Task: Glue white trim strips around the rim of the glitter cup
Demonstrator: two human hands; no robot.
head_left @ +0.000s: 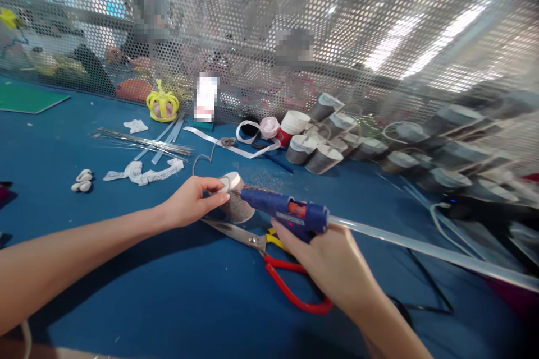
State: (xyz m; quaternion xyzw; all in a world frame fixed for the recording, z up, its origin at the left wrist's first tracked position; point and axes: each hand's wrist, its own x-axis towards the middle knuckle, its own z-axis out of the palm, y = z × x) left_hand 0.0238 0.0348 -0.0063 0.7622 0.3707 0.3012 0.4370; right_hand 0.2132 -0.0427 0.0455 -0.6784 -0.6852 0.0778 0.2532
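My right hand point(326, 261) is wrapped round the grip of a blue hot glue gun point(286, 210), with a long clear glue stick point(391, 234) poking out of its back. The gun's nozzle end points left at a small paper cup point(236, 207) with a grey covering and white rim. Pinched at the cup's rim are the thumb and fingers of my left hand point(201, 199). A thin grey cord point(201, 158) runs from there to a small bundle of cord point(228, 142). Scissors point(290, 286) with red and yellow handles lie beneath the gun, partly hidden by my right hand.
Grey covered cups point(324, 158) cluster at the back right along a perforated metal screen point(248, 22). White ribbon point(208, 137), metal wires point(147, 141), a lace strip point(143, 173), pale pebble-like pieces point(83, 180) and a yellow basket-like ornament point(162, 105) lie behind and left. A black cable point(433, 286) lies right.
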